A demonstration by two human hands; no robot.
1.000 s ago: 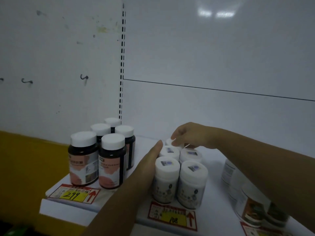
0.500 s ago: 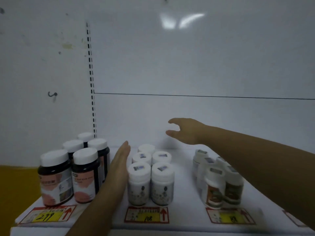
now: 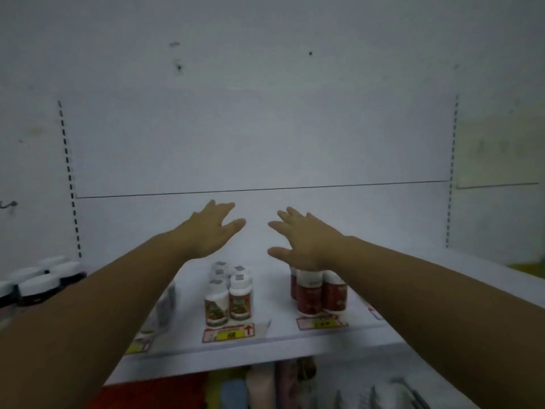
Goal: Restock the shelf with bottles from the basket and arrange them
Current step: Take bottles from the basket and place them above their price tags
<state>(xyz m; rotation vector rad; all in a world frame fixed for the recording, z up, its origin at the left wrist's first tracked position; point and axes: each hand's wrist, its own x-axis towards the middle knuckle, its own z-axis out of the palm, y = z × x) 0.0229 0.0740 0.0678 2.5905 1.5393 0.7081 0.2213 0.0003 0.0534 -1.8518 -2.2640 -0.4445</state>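
Note:
Both my hands reach over the white shelf [image 3: 265, 340] with fingers spread and nothing in them. My left hand [image 3: 211, 230] hovers above and behind a group of white-capped bottles with green and brown labels [image 3: 228, 293]. My right hand [image 3: 300, 239] is just over a cluster of red-labelled bottles [image 3: 320, 296], hiding their rear caps. Dark bottles with white caps [image 3: 38, 283] stand at the far left. My left forearm covers most of a group of white bottles [image 3: 165, 305]. No basket is in view.
Red and yellow price tags [image 3: 228, 333] line the shelf's front edge. The white back panel [image 3: 265, 137] has slotted uprights at both sides. Blurred coloured goods [image 3: 265, 385] lie below the shelf. The shelf's right end holds no bottles.
The view has swung right along the shelf. My left hand left the side of the white bottles and my right hand let go of a cap; both now hover open farther right.

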